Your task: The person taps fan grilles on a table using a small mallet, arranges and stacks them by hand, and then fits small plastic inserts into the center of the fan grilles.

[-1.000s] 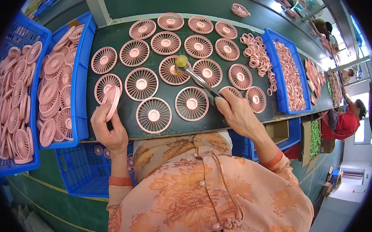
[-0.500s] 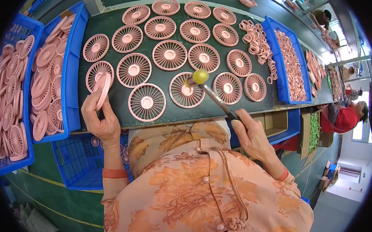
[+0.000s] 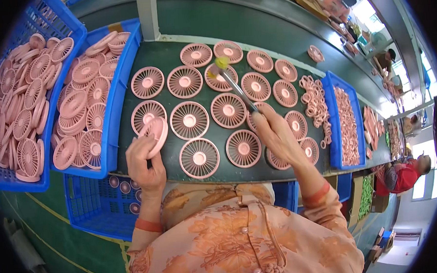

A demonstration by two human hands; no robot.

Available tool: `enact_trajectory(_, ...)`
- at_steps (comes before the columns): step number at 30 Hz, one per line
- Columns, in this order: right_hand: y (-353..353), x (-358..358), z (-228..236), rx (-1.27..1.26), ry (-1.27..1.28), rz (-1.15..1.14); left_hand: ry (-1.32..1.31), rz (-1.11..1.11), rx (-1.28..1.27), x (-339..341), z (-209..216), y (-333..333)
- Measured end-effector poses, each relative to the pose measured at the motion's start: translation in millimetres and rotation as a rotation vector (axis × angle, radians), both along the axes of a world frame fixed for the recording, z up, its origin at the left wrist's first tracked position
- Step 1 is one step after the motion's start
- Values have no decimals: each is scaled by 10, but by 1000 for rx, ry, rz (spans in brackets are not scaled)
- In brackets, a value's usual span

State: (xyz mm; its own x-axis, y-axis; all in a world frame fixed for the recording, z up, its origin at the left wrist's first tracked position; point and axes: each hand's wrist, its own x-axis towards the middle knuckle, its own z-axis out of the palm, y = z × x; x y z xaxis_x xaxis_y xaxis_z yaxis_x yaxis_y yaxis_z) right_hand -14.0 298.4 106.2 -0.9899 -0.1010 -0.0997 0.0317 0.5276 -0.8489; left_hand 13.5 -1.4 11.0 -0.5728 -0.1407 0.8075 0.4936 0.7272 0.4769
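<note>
My left hand (image 3: pixel 145 161) is closed on a pink disc (image 3: pixel 156 137), held tilted on edge above the table's near left part. Its raised edge overlaps a pink spoked grille (image 3: pixel 149 116) lying behind it. In my right hand (image 3: pixel 278 136) is a mallet (image 3: pixel 238 90) with a metal shaft and a yellowish head (image 3: pixel 221 64). The head hovers over a grille (image 3: pixel 221 79) in the far rows; whether it touches is unclear. Several more round grilles lie in rows on the dark green table (image 3: pixel 174 159). My right hand and forearm hide parts of the nearer right ones.
Left of the table, a blue crate (image 3: pixel 136 57) and a blue basket (image 3: pixel 72 23) hold piled pink grilles. Small pink rings (image 3: pixel 311 91) lie loose beside a blue tray (image 3: pixel 332 126) full of pink parts. A lower blue basket (image 3: pixel 93 217) stands beneath. A person in red (image 3: pixel 405 174) sits right.
My right hand and the mallet have moved farther over the table, from a near-row grille to one farther back. The left hand still holds the disc. The whole view has shifted.
</note>
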Motion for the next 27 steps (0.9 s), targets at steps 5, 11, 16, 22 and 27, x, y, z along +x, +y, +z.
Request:
enact_trajectory(5,-322,-858,47,186,279,-18,-25,-24,12,2,34,10)
enact_trajectory(11,-314,-1184,-62,512,301,167,-66,-30,31,3,17,-27)
enact_trajectory(16,-382,-1107,55,251,75,-76,-85,-21,39,-12,11,-24)
enact_trajectory(22,-177,-1301,-116,420,205,103,-95,-20,48,-9,-6,11)
enact_trajectory(27,-338,-1218,-70,469,196,29,-65,-10,26,-5,31,-11)
